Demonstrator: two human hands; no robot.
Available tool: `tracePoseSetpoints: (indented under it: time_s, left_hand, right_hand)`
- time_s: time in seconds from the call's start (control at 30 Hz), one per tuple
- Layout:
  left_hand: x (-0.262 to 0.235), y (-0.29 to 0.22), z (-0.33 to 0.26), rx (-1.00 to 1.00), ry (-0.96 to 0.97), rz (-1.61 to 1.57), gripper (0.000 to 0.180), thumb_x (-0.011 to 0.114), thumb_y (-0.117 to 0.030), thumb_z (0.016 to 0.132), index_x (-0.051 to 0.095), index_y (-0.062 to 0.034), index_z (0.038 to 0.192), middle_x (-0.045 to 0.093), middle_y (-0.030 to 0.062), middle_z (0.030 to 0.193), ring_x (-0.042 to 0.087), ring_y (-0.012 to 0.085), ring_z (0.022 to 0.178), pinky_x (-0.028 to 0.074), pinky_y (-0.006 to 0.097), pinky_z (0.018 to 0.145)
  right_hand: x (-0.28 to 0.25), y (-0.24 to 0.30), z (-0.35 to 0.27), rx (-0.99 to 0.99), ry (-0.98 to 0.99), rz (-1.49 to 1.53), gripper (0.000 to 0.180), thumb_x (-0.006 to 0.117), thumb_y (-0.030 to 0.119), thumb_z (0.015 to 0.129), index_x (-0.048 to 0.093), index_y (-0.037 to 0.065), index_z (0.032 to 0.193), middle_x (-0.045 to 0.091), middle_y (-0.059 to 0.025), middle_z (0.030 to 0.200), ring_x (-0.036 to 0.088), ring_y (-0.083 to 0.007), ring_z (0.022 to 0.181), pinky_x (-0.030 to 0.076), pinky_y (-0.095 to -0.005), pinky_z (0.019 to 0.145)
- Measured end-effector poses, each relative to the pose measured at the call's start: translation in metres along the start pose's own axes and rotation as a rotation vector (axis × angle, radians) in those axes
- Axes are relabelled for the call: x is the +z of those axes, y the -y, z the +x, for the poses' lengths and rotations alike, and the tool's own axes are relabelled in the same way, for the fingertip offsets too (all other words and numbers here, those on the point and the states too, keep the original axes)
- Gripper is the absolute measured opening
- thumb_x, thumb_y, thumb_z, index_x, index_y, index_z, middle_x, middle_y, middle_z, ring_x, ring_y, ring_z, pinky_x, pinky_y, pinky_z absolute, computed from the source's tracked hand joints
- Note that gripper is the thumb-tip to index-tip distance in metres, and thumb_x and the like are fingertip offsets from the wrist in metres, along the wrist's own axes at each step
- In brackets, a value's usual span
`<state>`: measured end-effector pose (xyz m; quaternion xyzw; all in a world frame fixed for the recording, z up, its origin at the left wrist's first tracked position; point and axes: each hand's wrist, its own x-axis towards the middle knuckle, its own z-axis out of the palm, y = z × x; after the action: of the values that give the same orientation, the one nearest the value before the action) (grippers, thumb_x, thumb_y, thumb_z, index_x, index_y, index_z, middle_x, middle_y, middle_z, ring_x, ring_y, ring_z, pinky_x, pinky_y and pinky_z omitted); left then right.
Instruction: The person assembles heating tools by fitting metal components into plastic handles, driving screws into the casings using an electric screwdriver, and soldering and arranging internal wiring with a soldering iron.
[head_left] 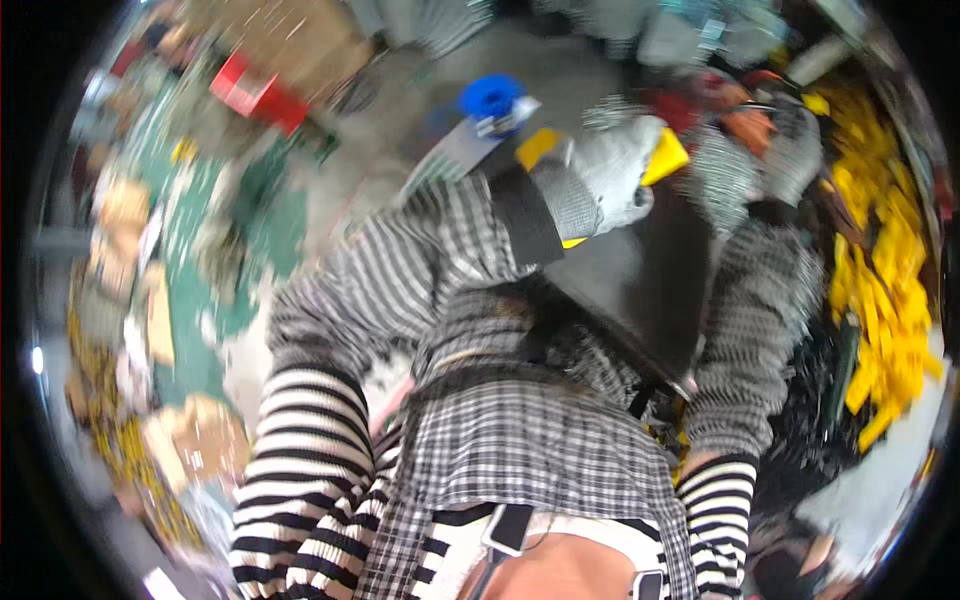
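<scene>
Yellow piece (667, 158), long axis hidden, juts rightward from left fingers (637, 145) gripping it; right fingers (795, 130) unclear.

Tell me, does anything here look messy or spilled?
Yes: the yellow strips lie in a messy, jumbled heap beyond the right sleeve, with black scraps nearby. It looks spilled, though I can't tell whether someone piled it there on purpose.

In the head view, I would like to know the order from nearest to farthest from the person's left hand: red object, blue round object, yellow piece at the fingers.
From the gloved left hand:
1. Yellow piece: right at the fingers.
2. Blue round object: up and to the left.
3. Red object: much farther left.
</scene>
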<state>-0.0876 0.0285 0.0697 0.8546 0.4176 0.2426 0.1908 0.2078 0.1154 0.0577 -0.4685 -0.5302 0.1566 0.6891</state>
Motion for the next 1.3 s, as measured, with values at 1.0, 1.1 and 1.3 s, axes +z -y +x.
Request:
tracePoseSetpoints:
  time_s: [1.0, 1.1, 1.3]
  left_hand:
    - [0.043, 0.048, 0.269, -0.269, -0.55, -0.937, 0.025, 0.06, -0.026, 0.093, 0.067, -0.0016, 0.094, 0.066, 0.0027, 0.074, 0.061, 0.0117, 0.067, 0.047, 0.025, 0.062]
    - [0.043, 0.02, 0.273, -0.295, -0.499, -1.304, 0.03, 0.061, -0.028, 0.093, 0.065, -0.0012, 0.079, 0.064, 0.0038, 0.067, 0.059, 0.0112, 0.058, 0.042, 0.023, 0.052]
    - [0.002, -0.033, 0.098, 0.166, 0.059, -1.001, 0.021, 0.063, -0.004, 0.089, 0.061, -0.0013, 0.069, 0.057, -0.0019, 0.062, 0.045, 0.0034, 0.055, 0.037, 0.023, 0.049]
  right_hand:
    - [-0.008, 0.152, -0.231, 0.159, 0.835, -0.431, 0.031, 0.067, 0.012, 0.08, 0.06, 0.008, 0.11, 0.059, -0.012, 0.105, 0.059, -0.0309, 0.098, 0.049, -0.0396, 0.084]
    - [-0.092, 0.126, -0.216, 0.296, 0.325, -0.406, 0.026, 0.066, 0.004, 0.079, 0.064, 0.007, 0.105, 0.062, -0.0135, 0.101, 0.063, -0.0312, 0.091, 0.053, -0.0368, 0.077]
    - [-0.225, 0.057, -0.081, 0.096, 0.005, -1.04, 0.023, 0.062, 0.007, 0.081, 0.065, 0.004, 0.104, 0.066, -0.018, 0.093, 0.065, -0.0352, 0.088, 0.052, -0.0375, 0.077]
